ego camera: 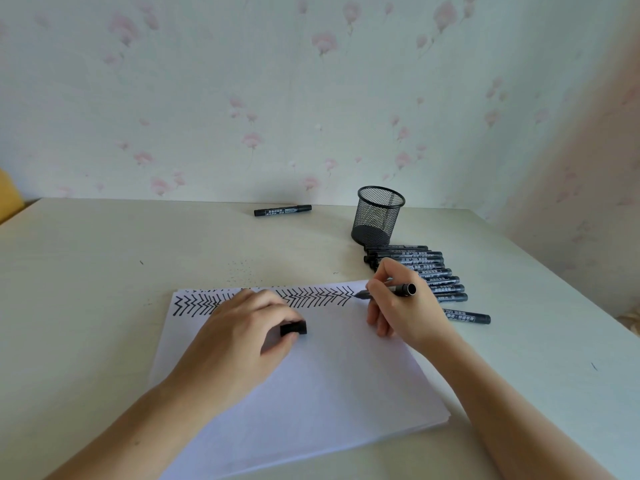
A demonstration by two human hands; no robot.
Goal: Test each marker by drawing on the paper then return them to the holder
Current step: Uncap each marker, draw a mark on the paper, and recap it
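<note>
Black marker (388,291) gripped in right hand (398,299), fingers curled around barrel, tip touching paper (311,375) at right end of zigzag row (311,295). Left hand (242,337) rests on paper, fingers pinching the cap (293,328). Mesh holder (377,216) upright on tabletop (104,271), marker row (436,271) just beside it.

"700" on marker (465,315) label

Paper (311,375) on table (104,271), front centre. Holder (378,216) behind-right; marker row (415,271) before it. Lone marker (282,210) left of holder.
</note>
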